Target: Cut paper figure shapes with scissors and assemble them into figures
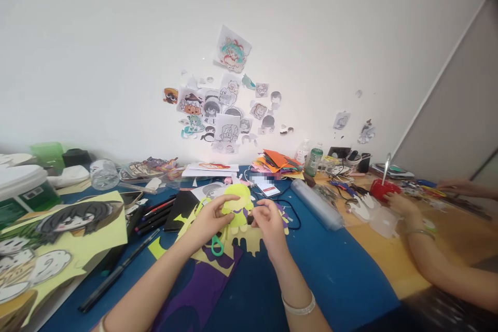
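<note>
A yellow-green paper doll cutout (pixel 238 197) with a pale face area and purple trim is held up in front of me. My left hand (pixel 210 218) grips its left edge between thumb and fingers. Close by its right edge, my right hand (pixel 270 224) is closed in a pinch; whatever lies between those fingertips is too small to name. Below the cutout rests a green-handled tool, probably scissors (pixel 217 245), with its blades hidden. Purple paper (pixel 190 290) with a curved cut edge and pale yellow scraps (pixel 254 244) lie under my hands on the blue mat.
A phone (pixel 267 188) with a lit screen lies behind the cutout. Pens (pixel 120 270) and drawn yellow sheets (pixel 97 238) are at left. A clear plastic roll (pixel 317 205) lies at right. Another person's hand (pixel 402 207) is near a red container (pixel 383 189).
</note>
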